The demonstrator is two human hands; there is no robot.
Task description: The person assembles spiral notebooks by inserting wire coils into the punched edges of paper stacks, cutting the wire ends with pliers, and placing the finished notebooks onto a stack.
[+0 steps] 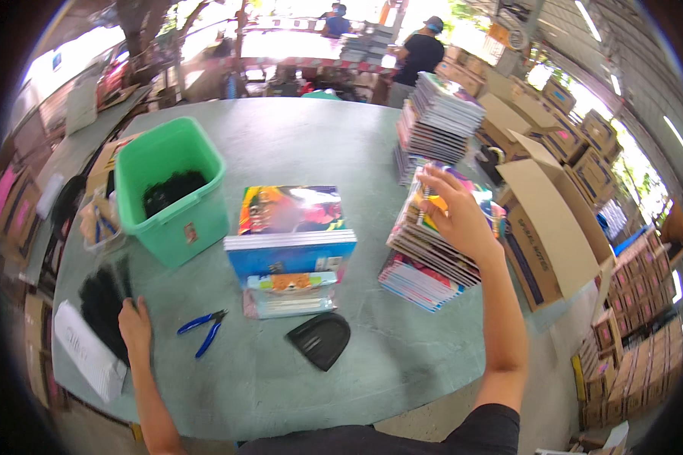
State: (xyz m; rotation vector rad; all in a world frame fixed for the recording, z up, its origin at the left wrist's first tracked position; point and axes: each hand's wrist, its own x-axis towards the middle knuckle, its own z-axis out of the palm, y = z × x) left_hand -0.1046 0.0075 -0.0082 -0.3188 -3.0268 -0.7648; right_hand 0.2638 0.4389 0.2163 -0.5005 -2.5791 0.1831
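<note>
At the left, my left hand [134,326] is closed at the edge of a bundle of thin black strips [102,307]; one blurred strip rises from its fingertips. The strips lie beside a white paper-wrapped packet [89,350]. My right hand [459,212] is over a stack of notebooks [432,254] with colourful covers, its fingers apart and curved at the stack's upper left edge. Whether the fingertips touch the top notebook, I cannot tell. Between my hands lie blue-handled pliers [205,330], a flat black piece [319,341] with a rounded end, and a notebook pile [292,246].
A green bin [182,235] with black pieces inside stands at left, beside a clear container [100,224]. A clear packet [290,302] lies against the middle pile. A taller book stack [442,114] and an open carton [550,235] are at right. People stand beyond the table.
</note>
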